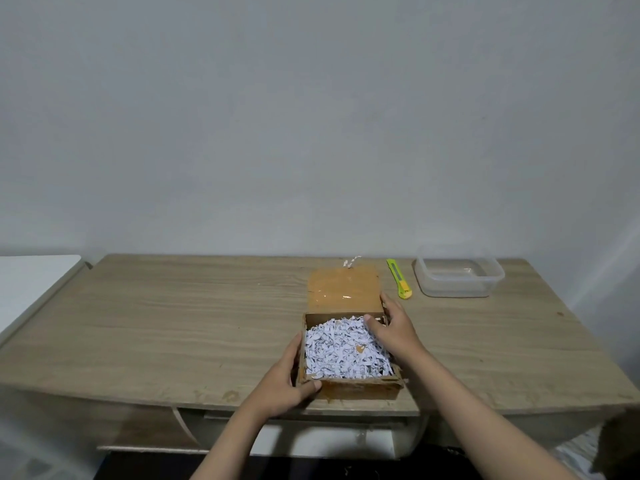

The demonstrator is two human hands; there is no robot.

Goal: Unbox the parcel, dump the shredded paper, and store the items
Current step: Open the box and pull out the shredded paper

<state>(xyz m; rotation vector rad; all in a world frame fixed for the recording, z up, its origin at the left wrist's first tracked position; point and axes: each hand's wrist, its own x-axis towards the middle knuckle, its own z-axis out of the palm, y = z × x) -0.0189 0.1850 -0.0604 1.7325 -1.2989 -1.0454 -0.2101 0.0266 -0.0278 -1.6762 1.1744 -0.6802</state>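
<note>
The left hand [282, 384] clamps the near left corner of the cardboard box [349, 388], thumb on the front wall and fingers along the left side. The right hand [393, 327] rests over the far right corner, fingers on the rim and thumb touching the shredded paper [343, 348]; it seems to grip the wall too. So the two hands are apart, one on each side of the box.

The box sits at the near edge of the wooden desk [173, 323], with its lid flap [344, 289] lying open toward 12 o'clock. At about 1 o'clock lies a green utility knife [398, 277], and beyond it, near 2 o'clock, stands an empty clear plastic container [459, 277].

I judge that the opening is done. The paper still fills the box, so the dumping remains, and no items are visible yet; the storing is also left.
</note>
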